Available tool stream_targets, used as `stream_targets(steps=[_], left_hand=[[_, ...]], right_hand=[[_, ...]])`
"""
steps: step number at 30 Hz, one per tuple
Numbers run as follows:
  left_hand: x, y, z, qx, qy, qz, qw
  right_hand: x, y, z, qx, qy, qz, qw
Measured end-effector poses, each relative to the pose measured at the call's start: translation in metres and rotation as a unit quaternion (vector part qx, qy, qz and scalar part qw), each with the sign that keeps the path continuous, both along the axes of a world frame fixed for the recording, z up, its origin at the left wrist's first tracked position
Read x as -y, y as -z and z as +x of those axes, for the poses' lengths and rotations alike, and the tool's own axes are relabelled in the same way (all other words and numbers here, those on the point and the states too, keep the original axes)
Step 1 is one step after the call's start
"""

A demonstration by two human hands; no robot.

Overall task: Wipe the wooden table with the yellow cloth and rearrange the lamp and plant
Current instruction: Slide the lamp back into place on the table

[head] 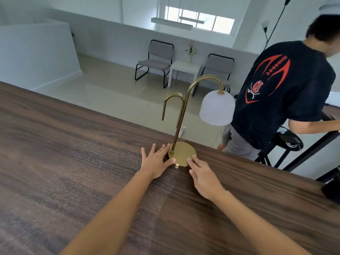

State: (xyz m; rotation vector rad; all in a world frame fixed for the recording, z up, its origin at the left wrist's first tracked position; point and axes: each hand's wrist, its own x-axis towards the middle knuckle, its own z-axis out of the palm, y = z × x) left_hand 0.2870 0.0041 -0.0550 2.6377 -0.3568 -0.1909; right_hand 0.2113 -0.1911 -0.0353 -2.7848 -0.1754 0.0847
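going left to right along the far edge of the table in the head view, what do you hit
left hand → round brass lamp base → right hand → white lamp shade → person in a dark t-shirt standing beyond the table

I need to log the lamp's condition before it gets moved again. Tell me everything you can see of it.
The lamp stands upright near the far edge of the wooden table. It looks like brass: a round flat base, a slim stem arching over to a white dome shade hanging beyond the table edge, plus a smaller empty hook. The left hand and right hand touch the base on either side, fingers flat.
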Motion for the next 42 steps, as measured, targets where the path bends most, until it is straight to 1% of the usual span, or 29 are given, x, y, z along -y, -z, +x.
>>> stream_targets(steps=[2,4,6,8,9,10,12,13,14,16,19,21,23,25,27,30,31,35,38,42], left_hand=[[0.002,-0.002,-0.006,0.006,-0.022,-0.006,1.000],[0.008,-0.007,-0.019,0.033,-0.066,-0.029,0.997],[0.016,-0.011,-0.034,0.080,-0.101,-0.046,0.991],[0.026,-0.013,-0.052,0.110,-0.109,-0.045,0.987],[0.030,-0.012,-0.059,0.111,-0.110,-0.041,0.987],[0.035,-0.012,-0.066,0.105,-0.113,-0.036,0.987],[0.042,-0.009,-0.073,0.087,-0.125,-0.021,0.988],[0.044,-0.009,-0.073,0.082,-0.129,-0.009,0.988],[0.046,-0.009,-0.072,0.079,-0.127,0.004,0.989],[0.048,-0.008,-0.070,0.073,-0.115,0.022,0.990],[0.044,-0.007,-0.065,0.063,-0.086,0.023,0.994],[0.042,-0.009,-0.060,0.054,-0.067,0.028,0.996],[0.043,-0.013,-0.056,0.036,-0.050,0.030,0.998],[0.046,-0.016,-0.051,0.014,-0.024,0.022,0.999],[0.049,-0.021,-0.047,-0.004,0.010,0.029,1.000],[0.060,-0.023,-0.042,-0.018,0.068,0.046,0.996],[0.067,-0.023,-0.042,-0.019,0.088,0.044,0.995],[0.106,-0.020,-0.048,-0.030,0.137,0.013,0.990],[0.136,-0.019,-0.052,-0.032,0.163,0.005,0.986],[0.181,-0.018,-0.061,-0.013,0.192,0.021,0.981]], right_hand=[[-0.006,-0.003,-0.020,0.017,-0.013,-0.029,0.999],[-0.010,-0.006,-0.033,0.040,-0.028,-0.047,0.998],[-0.008,-0.014,-0.028,0.073,-0.012,-0.024,0.997],[0.001,-0.019,-0.005,0.096,0.041,0.027,0.994],[0.008,-0.018,0.010,0.086,0.061,0.050,0.993],[0.013,-0.018,0.024,0.055,0.070,0.064,0.994],[0.017,-0.008,0.043,-0.027,0.059,0.052,0.996],[0.018,0.000,0.047,-0.048,0.052,0.038,0.997],[0.018,0.005,0.046,-0.049,0.052,0.029,0.997],[0.020,0.011,0.037,-0.015,0.062,0.025,0.998],[0.027,0.013,0.009,0.040,0.077,0.016,0.996],[0.031,0.014,-0.012,0.051,0.076,-0.010,0.996],[0.033,0.014,-0.026,0.051,0.075,-0.022,0.996],[0.036,0.011,-0.032,0.051,0.075,-0.014,0.996],[0.042,0.005,-0.032,0.045,0.070,0.009,0.996],[0.066,-0.004,-0.030,0.013,0.067,0.068,0.995],[0.075,-0.006,-0.030,0.002,0.065,0.074,0.995],[0.106,-0.005,-0.043,-0.036,0.085,0.047,0.995],[0.133,0.005,-0.063,-0.030,0.113,0.052,0.992],[0.175,0.005,-0.087,-0.032,0.140,0.014,0.990]])
